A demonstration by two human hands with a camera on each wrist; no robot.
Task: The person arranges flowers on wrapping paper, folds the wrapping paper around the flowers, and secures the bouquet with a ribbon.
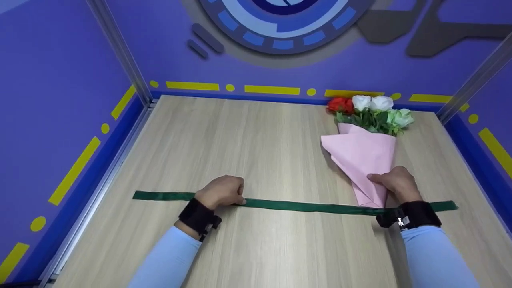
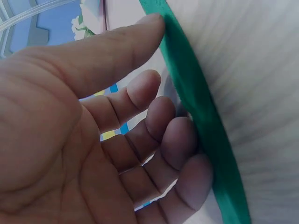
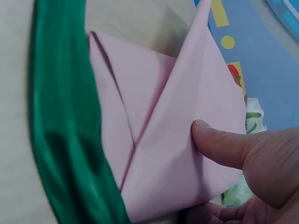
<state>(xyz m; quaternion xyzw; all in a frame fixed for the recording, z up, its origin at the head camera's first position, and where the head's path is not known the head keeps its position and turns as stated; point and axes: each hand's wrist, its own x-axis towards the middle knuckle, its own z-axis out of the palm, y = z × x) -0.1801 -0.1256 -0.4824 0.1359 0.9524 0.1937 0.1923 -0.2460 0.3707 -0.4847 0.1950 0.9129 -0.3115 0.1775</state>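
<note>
A bouquet wrapped in pink paper [image 1: 362, 154] lies on the right of the table, its red, white and pale green flowers [image 1: 372, 108] toward the back wall. My right hand [image 1: 400, 184] grips the wrapping near its narrow lower end, thumb on top and fingers underneath. A long green ribbon [image 1: 296, 205] stretches across the table, passing by the bouquet's folded bottom. At the ribbon's left part is my left hand [image 1: 224, 190]. In the left wrist view, its loosely bent fingertips [image 2: 180, 140] and thumb are at the edge of the ribbon, with a gap between thumb and fingers.
The wooden table [image 1: 256, 152] is bounded by purple and blue panels [image 1: 280, 68] at the back and both sides. Metal corner posts [image 1: 120, 48] stand at the back left and back right.
</note>
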